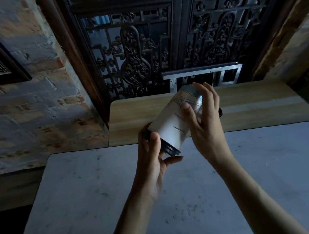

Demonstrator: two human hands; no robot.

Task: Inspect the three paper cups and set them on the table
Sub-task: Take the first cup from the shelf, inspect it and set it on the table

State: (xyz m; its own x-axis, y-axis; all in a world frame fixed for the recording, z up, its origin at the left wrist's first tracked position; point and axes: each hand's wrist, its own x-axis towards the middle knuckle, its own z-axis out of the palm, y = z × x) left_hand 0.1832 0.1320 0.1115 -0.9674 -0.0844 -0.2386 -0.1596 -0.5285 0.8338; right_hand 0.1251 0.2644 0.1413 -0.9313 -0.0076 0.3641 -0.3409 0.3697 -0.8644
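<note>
Presently, a nested stack of paper cups [176,121] is held tilted in mid-air above the near grey table [101,197], clear of its surface and touching nothing but the two hands. The stack is white with faint line artwork and small print, and dark rims show at its lower end; how many cups are nested cannot be counted with certainty, though several rim edges are visible. The left hand [154,164] is closed around that rim end, thumb over the upper side and fingers cupped beneath, evidently to carry the weight and to act as a pivot. The right hand [205,119] is laid loosely against the far, base end, thumb on the wall and fingers spread round the bottom, so it is judged to be steadying and turning the stack rather than clamping it. The slanted attitude is judged to serve inspection, the printed wall being presented towards the wearer. Beyond the grip, a wooden table [252,105] abuts the grey one, and a small dark object [220,112] is partly hidden behind the right hand; its nature cannot be told. Behind that stand carved dark screens [134,52] and a brick wall [36,113]. No cup has yet been set down.
</note>
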